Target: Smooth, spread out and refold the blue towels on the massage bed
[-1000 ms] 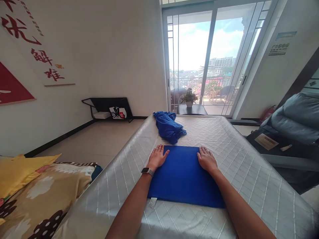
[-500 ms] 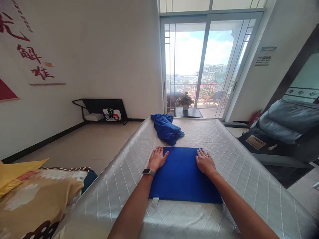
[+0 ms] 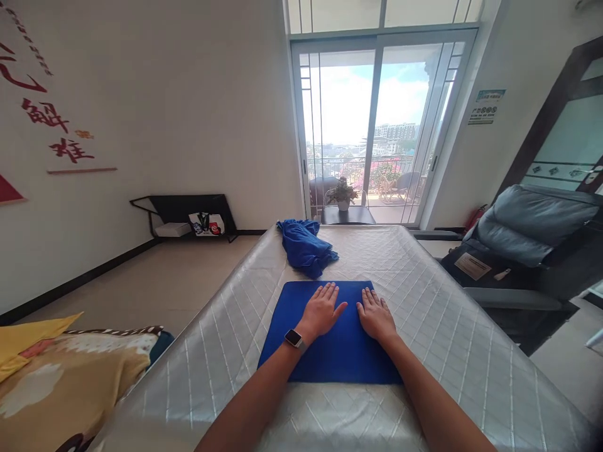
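A folded blue cloth point(image 3: 343, 361) lies flat as a rectangle on the silver quilted cover point(image 3: 211, 351) in front of me. My left hand point(image 3: 323, 311), with a watch on its wrist, rests palm down on the cloth's upper middle, fingers stretched out. Flat near the upper right edge lies my right hand point(image 3: 375, 314), its fingers extended too. Neither hand grips anything. Just beyond the folded piece is a crumpled blue cloth point(image 3: 306, 248) in a loose heap.
Patterned pillows or bedding point(image 3: 70, 376) sit at the lower left. A dark armchair point(image 3: 527, 232) stands to the right of the covered surface. Beyond the far edge is a potted plant point(image 3: 343, 194) on a small dark table, before a sliding glass door point(image 3: 372, 125).
My left hand has moved right, from the cloth's left edge onto its upper middle. The right hand stays near the upper right edge. The view has shifted slightly.
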Action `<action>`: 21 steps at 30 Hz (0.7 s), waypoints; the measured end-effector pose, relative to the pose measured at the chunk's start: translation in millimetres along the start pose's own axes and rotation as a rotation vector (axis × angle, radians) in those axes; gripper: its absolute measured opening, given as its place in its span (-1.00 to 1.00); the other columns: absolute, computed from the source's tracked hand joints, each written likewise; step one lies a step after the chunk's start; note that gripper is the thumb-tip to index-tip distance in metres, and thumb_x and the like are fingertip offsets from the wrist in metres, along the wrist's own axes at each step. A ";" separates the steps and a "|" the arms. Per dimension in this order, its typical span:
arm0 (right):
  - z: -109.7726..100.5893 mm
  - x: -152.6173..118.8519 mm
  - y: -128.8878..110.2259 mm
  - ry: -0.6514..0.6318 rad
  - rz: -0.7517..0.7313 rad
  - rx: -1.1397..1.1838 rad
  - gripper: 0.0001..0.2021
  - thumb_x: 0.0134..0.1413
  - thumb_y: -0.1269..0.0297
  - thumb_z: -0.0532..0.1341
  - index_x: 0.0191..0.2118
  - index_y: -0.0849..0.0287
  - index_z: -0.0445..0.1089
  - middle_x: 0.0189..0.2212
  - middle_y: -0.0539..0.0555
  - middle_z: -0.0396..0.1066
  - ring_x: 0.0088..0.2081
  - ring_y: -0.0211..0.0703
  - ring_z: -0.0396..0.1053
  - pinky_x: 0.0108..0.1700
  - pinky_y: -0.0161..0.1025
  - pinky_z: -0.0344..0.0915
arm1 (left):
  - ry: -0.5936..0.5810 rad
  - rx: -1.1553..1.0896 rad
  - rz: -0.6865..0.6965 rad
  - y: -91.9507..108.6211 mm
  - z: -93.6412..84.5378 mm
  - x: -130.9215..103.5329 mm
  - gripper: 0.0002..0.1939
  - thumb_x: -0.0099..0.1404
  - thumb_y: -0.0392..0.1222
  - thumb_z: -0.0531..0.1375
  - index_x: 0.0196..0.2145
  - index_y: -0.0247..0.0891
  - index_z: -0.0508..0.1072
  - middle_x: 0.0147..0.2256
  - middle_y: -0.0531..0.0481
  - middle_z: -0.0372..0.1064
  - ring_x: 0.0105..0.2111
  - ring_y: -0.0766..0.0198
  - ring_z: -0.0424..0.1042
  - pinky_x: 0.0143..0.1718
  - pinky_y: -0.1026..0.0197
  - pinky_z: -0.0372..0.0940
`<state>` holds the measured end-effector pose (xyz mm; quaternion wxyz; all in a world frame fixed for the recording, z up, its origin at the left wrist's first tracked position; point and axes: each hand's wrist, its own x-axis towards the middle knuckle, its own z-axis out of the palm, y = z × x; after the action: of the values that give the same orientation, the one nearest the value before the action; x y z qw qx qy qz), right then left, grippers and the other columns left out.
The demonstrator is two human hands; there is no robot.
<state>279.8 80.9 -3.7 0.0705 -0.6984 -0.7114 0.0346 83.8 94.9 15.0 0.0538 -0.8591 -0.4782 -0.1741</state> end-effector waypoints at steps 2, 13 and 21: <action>1.2 -1.3 2.4 -0.006 -0.026 -0.024 -0.38 0.36 0.13 -0.24 0.42 0.32 -0.12 0.43 0.11 -0.23 0.42 -0.08 -0.29 0.39 -0.04 -0.29 | -0.031 -0.050 0.104 34.7 10.4 10.0 -0.29 0.50 0.16 -0.32 0.34 -0.35 0.14 0.34 -0.17 0.05 0.36 0.13 -0.04 0.36 0.04 -0.13; -6.2 -3.1 -1.6 -0.012 -0.008 0.011 -0.37 0.35 0.12 -0.26 0.42 0.35 -0.13 0.42 0.11 -0.20 0.42 -0.08 -0.29 0.39 -0.04 -0.30 | -0.185 -0.083 -0.127 5.9 18.3 -6.5 -0.20 0.46 0.27 -0.34 0.36 -0.34 0.08 0.37 -0.16 -0.08 0.38 0.11 -0.11 0.36 -0.02 -0.15; -5.4 -1.6 -1.8 -0.034 0.019 0.043 -0.37 0.35 0.12 -0.27 0.43 0.31 -0.16 0.43 0.05 -0.24 0.43 -0.15 -0.31 0.39 -0.07 -0.35 | -0.194 0.060 -0.360 -77.8 -2.0 -73.9 -0.15 0.45 0.30 -0.34 0.38 -0.43 0.01 0.38 -0.23 -0.15 0.38 0.04 -0.13 0.36 -0.04 -0.18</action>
<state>278.9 79.0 1.8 0.0731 -0.7030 -0.7047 0.0624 -17.7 76.8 -14.8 0.0009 -0.7705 -0.6320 -0.0832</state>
